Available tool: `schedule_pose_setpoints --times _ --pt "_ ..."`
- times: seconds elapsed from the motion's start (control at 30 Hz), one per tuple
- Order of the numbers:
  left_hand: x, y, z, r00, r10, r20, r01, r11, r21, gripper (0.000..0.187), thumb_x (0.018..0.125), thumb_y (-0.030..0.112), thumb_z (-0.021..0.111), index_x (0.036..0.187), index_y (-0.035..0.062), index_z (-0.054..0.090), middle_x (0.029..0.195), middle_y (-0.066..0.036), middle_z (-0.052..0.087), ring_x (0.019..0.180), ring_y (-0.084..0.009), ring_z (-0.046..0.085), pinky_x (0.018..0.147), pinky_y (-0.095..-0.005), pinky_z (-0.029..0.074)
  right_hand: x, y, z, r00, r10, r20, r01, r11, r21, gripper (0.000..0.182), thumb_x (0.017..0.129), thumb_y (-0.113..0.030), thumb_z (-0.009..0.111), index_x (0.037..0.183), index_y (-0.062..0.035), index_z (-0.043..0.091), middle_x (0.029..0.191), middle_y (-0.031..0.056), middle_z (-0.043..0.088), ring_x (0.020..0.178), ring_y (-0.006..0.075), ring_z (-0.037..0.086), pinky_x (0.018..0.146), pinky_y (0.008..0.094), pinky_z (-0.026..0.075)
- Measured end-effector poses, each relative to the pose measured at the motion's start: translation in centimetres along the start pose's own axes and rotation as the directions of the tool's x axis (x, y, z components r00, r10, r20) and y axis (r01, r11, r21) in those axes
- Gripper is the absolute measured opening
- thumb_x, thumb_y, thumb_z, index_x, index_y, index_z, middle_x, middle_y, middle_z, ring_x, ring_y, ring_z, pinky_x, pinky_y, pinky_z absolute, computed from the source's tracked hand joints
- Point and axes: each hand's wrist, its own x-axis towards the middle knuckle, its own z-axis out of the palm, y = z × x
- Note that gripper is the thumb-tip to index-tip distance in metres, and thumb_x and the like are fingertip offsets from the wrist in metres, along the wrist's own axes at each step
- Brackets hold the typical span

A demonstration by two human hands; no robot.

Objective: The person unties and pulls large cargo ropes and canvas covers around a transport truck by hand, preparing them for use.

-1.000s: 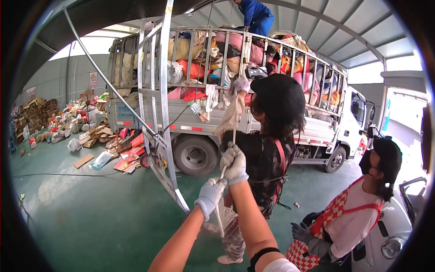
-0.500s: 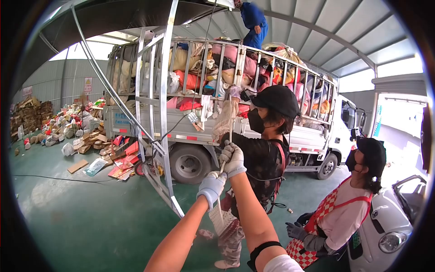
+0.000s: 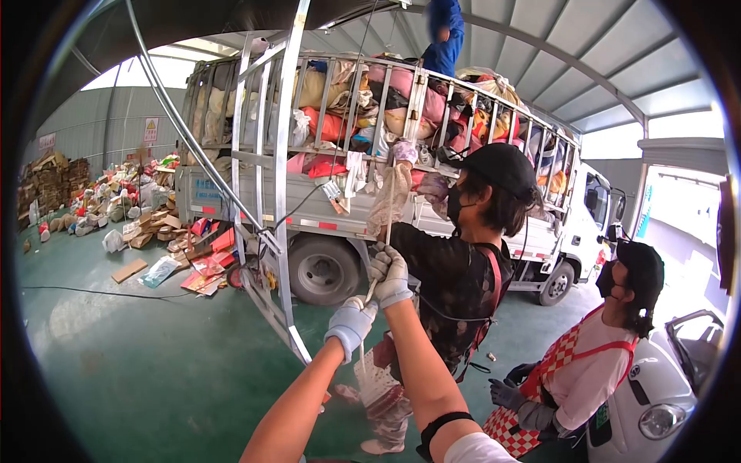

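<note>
Both my hands wear pale work gloves and grip a light-coloured rope (image 3: 389,231) stretched up toward the truck. My left hand (image 3: 352,322) is closed around it lower down, and a loose end dangles below. Just above, my right hand (image 3: 392,276) wraps its fingers over the same rope. Right beside my hands stands a co-worker in a black cap (image 3: 494,170), with patterned sleeve covers (image 3: 392,199) and both arms raised by the truck's side rail. Where the rope meets the truck is hidden behind the co-worker's arm.
The truck (image 3: 455,216) is heaped with bulging bags behind metal rails; a person in blue (image 3: 444,54) is on top. A metal frame (image 3: 283,177) rises at left. Cardboard and bags (image 3: 147,224) cover the floor beyond. Another co-worker (image 3: 594,355) stands right, near a white car (image 3: 656,378).
My hands, still on the rope, sit slightly lower and further left in view. The near co-worker has shifted right, and a second hand now shows at the rail. The view has tilted slightly.
</note>
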Motion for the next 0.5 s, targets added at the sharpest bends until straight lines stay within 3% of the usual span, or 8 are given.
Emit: schedule_pose_setpoints --times 0.33,0.5 --pt "-0.3 0.4 -0.4 0.997 -0.062 0.055 0.062 0.998 -0.006 0.028 0.077 0.034 0.047 0.082 0.0091 0.057 0.072 -0.012 0.058 0.072 -0.0285 0.056 0.067 -0.0371 0.042 -0.6 0.0 0.4 1.0 0.009 -0.012 -0.009 0.998 -0.056 0.013 0.085 -0.018 0.037 0.079 -0.0108 0.045 0.048 -0.0076 0.027 0.034 0.004 0.02 0.03 0.0188 0.016" --pt "0.0 -0.3 -0.7 1.0 0.008 0.02 -0.008 1.0 0.002 0.026 0.077 0.033 0.047 0.082 0.0085 0.057 0.069 -0.011 0.058 0.069 -0.0271 0.057 0.065 -0.0363 0.043 0.0 0.5 0.1 1.0 0.029 0.0 -0.029 0.999 0.017 0.014 0.085 -0.017 0.037 0.073 -0.0127 0.042 0.048 -0.0073 0.027 0.034 0.004 0.02 0.03 0.0191 0.015"
